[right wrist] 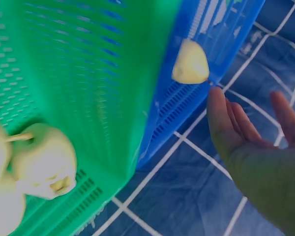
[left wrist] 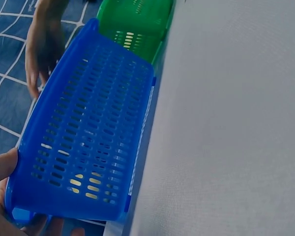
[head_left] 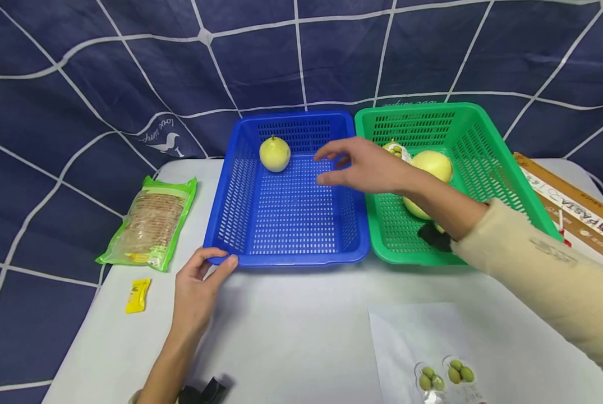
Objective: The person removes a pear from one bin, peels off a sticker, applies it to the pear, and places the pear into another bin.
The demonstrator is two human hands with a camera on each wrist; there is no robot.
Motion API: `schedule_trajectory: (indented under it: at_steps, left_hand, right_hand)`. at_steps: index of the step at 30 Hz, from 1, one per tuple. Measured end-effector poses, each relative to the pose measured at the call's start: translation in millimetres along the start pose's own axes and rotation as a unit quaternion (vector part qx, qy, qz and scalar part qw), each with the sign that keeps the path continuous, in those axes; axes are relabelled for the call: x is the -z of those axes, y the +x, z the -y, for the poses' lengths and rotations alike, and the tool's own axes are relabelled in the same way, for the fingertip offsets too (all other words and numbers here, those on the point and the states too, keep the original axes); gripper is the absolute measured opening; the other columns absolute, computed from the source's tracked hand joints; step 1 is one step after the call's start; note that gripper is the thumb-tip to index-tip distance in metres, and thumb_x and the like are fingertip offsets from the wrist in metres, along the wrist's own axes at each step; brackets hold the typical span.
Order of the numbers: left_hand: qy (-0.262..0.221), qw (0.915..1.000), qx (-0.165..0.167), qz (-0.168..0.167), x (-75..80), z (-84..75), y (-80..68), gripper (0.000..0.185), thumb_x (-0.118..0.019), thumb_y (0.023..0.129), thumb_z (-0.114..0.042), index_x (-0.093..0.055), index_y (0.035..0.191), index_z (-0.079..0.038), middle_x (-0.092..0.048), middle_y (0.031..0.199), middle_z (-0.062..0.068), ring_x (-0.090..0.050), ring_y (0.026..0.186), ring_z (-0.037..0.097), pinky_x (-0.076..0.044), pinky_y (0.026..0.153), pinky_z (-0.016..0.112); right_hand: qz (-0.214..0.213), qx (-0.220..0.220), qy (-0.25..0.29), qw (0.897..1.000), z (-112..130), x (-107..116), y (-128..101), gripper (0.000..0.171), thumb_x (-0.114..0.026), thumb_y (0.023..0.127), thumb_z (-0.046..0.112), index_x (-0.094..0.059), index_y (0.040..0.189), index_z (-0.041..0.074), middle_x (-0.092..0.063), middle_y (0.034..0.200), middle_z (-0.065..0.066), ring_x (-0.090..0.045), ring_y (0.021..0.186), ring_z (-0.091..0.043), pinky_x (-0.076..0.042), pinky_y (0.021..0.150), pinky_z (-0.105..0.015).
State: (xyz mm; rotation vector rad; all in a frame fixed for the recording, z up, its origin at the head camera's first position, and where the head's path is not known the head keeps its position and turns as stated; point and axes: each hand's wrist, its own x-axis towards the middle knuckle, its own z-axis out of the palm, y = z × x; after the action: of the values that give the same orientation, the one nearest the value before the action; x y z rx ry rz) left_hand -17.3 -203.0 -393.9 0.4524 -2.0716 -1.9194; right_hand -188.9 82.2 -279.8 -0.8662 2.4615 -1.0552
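Observation:
My left hand (head_left: 196, 294) grips the near-left corner of the blue plastic basket (head_left: 286, 260), thumb and fingers at its rim. Inside that basket, toward the back left, sits one yellow pear (head_left: 275, 155). Above the basket's right side hovers my right hand (head_left: 367, 166), fingers loosely bent and apart, holding nothing. The right wrist view also has this hand (right wrist: 255, 157) with nothing in it. Next to the blue one stands a green basket (head_left: 417, 258) with several pears (head_left: 434, 164), partly hidden under my right forearm. One fruit there wears a printed wrapper (head_left: 398, 150).
On the left lie a green-edged food packet (head_left: 155, 221) and a small yellow sachet (head_left: 138, 295). A brown pasta box (head_left: 579, 210) is at the right. In front lies a white bag with olive pictures (head_left: 417, 336). A dark patterned cloth (head_left: 261, 62) hangs behind.

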Motion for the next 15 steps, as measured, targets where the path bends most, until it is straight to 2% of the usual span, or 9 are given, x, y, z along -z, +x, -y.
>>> schedule_trajectory:
  at_steps: [3,8,11,15]
  left_hand:
    - [-0.006,1.0000,-0.003,0.006,1.0,0.9,0.7,0.020,-0.076,0.083,0.004,-0.063,0.097,0.008,-0.063,0.098,0.004,-0.060,0.100,0.019,-0.050,0.074,0.019]
    - [-0.003,0.9998,-0.012,0.014,2.5,2.4,1.4,0.021,-0.076,0.084,0.003,-0.062,0.098,0.010,-0.062,0.103,0.009,-0.060,0.101,0.020,-0.050,0.075,0.020]
    - [0.000,0.9998,-0.014,0.010,3.9,2.2,0.9,0.021,-0.076,0.084,0.005,-0.062,0.098,0.011,-0.062,0.103,0.011,-0.060,0.100,0.020,-0.050,0.075,0.020]
    - [0.001,0.9997,-0.017,0.015,3.8,1.5,0.8,0.022,-0.075,0.084,0.004,-0.062,0.099,0.011,-0.060,0.106,0.014,-0.060,0.100,0.020,-0.050,0.075,0.020]
  right_hand:
    - [0.045,0.006,0.013,0.999,1.2,-4.1,35.7,0.046,-0.071,0.091,0.019,-0.059,0.134,0.008,-0.053,0.140,-0.009,-0.046,0.129,-0.031,-0.039,0.105,-0.045]
    - [0.102,0.005,-0.018,0.995,4.3,-18.6,81.3,0.056,-0.071,0.089,0.014,-0.052,0.142,0.008,-0.042,0.151,-0.008,-0.032,0.140,-0.027,-0.030,0.112,-0.043]
    - [0.113,-0.001,-0.024,0.993,7.5,-28.7,103.0,0.059,-0.070,0.089,0.012,-0.049,0.144,0.009,-0.041,0.150,-0.011,-0.038,0.134,-0.028,-0.037,0.105,-0.039]
    - [0.094,-0.014,-0.008,0.995,9.3,-35.1,123.0,0.060,-0.069,0.088,0.009,-0.050,0.144,0.011,-0.045,0.140,-0.016,-0.044,0.113,-0.027,-0.044,0.085,-0.033]
